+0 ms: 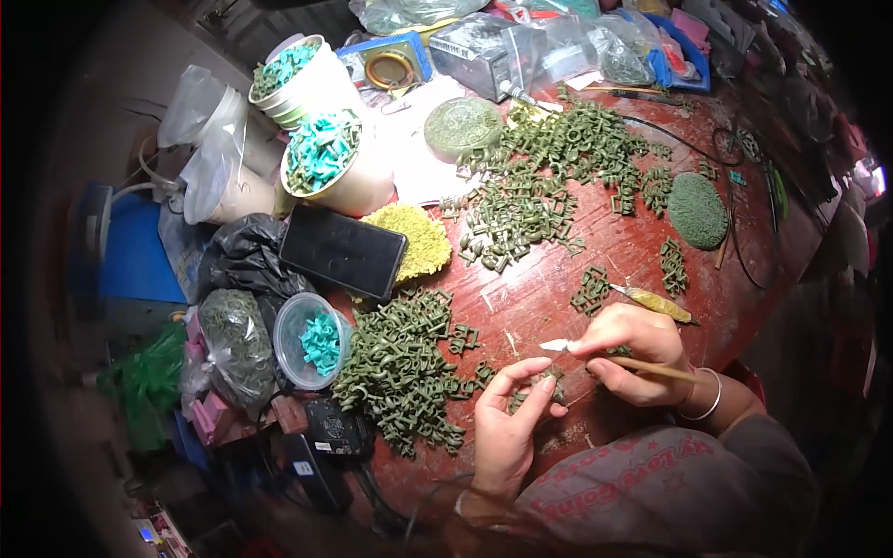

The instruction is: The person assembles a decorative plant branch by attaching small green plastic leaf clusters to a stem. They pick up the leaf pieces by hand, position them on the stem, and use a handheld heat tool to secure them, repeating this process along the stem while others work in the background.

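Note:
My right hand (642, 349) grips a small knife (662, 370) with a slim wooden handle; its pale, leaf-shaped blade points left, just above my other hand. Between the thumb and fingers of my left hand (510, 418) is a small dark green moulded piece (523, 392), mostly covered by the fingers. The blade and the piece look apart. A large heap of similar green pieces (400, 367) lies left of my hands, and a little cluster of pieces (590, 290) sits beyond them. Near my right knuckles rests a yellow-handled tool (656, 303) with a thin metal tip.
More green pieces (521, 214) spread over the red table (521, 312). A round green pad (698, 211) lies right, a black phone (342, 251) on a yellow sponge (409, 242) left. Beside the phone stand a clear tub (296, 335) with turquoise bits and a white bucket (358, 186).

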Tool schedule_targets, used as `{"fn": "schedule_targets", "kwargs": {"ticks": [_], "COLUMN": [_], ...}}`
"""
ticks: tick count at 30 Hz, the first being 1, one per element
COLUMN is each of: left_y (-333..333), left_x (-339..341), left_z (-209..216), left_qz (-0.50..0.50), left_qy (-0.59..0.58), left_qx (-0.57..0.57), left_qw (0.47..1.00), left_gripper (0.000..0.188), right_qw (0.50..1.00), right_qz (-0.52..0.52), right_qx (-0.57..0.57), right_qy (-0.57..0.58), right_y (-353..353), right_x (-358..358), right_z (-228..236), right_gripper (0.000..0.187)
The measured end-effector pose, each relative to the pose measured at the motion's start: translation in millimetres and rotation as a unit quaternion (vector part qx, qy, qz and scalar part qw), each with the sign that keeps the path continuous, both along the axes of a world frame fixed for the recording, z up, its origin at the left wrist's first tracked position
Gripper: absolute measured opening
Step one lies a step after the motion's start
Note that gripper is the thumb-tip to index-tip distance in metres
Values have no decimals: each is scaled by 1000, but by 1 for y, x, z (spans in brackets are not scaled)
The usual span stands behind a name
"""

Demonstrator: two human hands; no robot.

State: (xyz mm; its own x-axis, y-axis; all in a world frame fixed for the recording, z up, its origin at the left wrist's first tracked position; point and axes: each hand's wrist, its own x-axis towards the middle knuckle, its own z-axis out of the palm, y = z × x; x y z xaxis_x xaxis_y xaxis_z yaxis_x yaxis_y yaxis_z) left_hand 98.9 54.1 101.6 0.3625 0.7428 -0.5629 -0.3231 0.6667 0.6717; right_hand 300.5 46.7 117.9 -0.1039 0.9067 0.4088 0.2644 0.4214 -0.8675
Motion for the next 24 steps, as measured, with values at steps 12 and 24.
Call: {"fn": "schedule_targets", "kwargs": {"ticks": [12,24], "left_y": [2,1], "left_x": [1,-2], "left_z": [4,3], "left_qz": [11,22], "left_qy": [13,-15], "left_qx": [-19,-17], "left_qw": [1000,999], "left_gripper": [28,27], "right_qw": [995,987], "right_qz": [0,3], "right_qx": [62,82], "right_qy": [-80,-136], "right_y": [-2,-1], "right_x": [-1,-7], "right_z": [-13,-8], "right_gripper": [19,21]}}
